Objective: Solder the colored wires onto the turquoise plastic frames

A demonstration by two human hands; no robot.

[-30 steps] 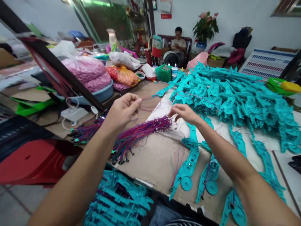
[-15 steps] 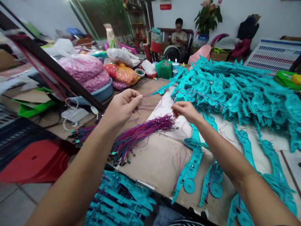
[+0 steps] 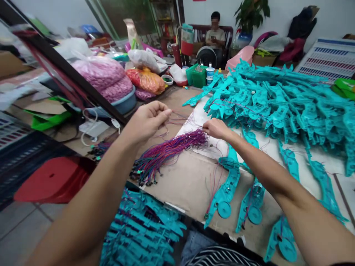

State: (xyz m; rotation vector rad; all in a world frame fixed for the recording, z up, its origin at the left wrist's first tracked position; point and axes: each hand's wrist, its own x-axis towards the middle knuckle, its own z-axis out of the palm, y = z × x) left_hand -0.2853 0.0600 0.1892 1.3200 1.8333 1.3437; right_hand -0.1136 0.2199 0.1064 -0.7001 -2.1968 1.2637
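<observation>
My left hand (image 3: 152, 120) is closed in a pinch above the table, with a thin wire at its fingertips. To its right, my right hand (image 3: 215, 128) pinches at the tip end of a bundle of red, blue and purple wires (image 3: 172, 151); thin strands run between the two hands. Small dark connectors lie at the bundle's near end. Teal plastic parts (image 3: 226, 188), long and curved with a round disc, lie below my right hand, some with wires along them. A large heap of the same teal parts (image 3: 277, 99) rises beyond my right arm.
More teal parts (image 3: 144, 229) are stacked below the table's front edge. A red stool (image 3: 52, 179) stands at left. Behind are a blue basin (image 3: 124, 105) with bagged pink pieces, a green box (image 3: 199, 77) and a seated person (image 3: 215, 37). A dark slanted bar (image 3: 69, 77) crosses the left side.
My view has shifted slightly, so the scene sits a little further right. My hands keep nearly the same pinched poses, the right one at the bundle's end.
</observation>
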